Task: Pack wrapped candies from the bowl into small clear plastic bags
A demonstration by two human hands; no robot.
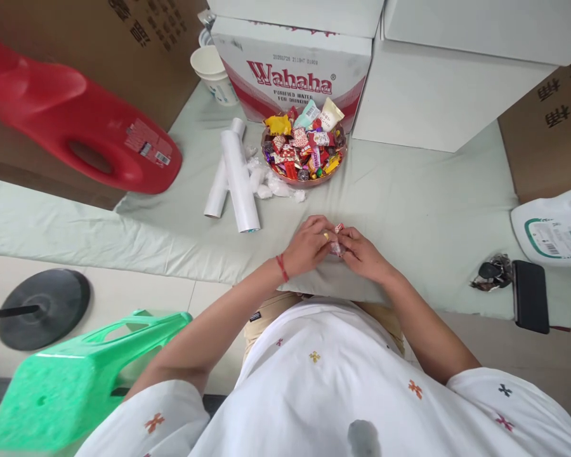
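Note:
Close together over the cloth-covered table, near its front edge, my two hands hold one small wrapped piece with clear and red wrapping. My left hand, with a ring and a red wrist cord, pinches it from the left. My right hand has its fingers closed on the right side of the same piece. The fingers cover part of it. Beyond my hands stands a clear bowl full of colourful wrapped sweets.
Left of the bowl lie two white rolls and crumpled clear plastic. Paper cups, a Wahaha box and a red jug stand behind. At right are a phone, a dark crumpled wrapper and a white jug.

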